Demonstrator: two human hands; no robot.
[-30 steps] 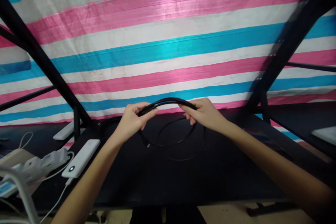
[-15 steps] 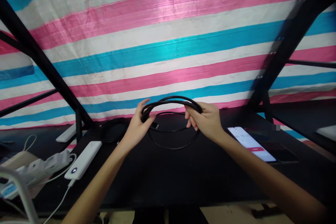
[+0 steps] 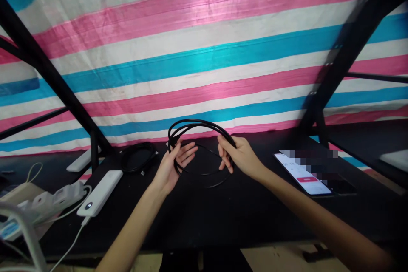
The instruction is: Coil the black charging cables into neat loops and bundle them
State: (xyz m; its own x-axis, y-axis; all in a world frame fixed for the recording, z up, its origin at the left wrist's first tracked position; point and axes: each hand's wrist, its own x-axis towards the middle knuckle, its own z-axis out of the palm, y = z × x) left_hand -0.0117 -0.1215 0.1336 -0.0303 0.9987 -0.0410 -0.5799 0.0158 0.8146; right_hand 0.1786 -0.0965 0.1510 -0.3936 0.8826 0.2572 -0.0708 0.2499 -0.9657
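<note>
A coiled black cable hangs in several loops above the black table. My right hand grips the right side of the coil, thumb on one side and fingers curled around it. At the left side of the coil is my left hand, its palm turned inward and fingers stretched out and apart. Its thumb touches the loops close to a dark connector. One looser loop droops lower between the hands. Part of the coil is hidden behind the left hand.
Another coiled black cable lies behind my left arm. At left are a white power bank with a plugged cord and a white power strip. A lit phone lies at right. Black frame posts stand before a striped sheet.
My left hand has loosened from the bunched loops and turned its palm inward, fingers spreading. The coil's loops have fanned apart, and my right hand has shifted slightly left and down.
</note>
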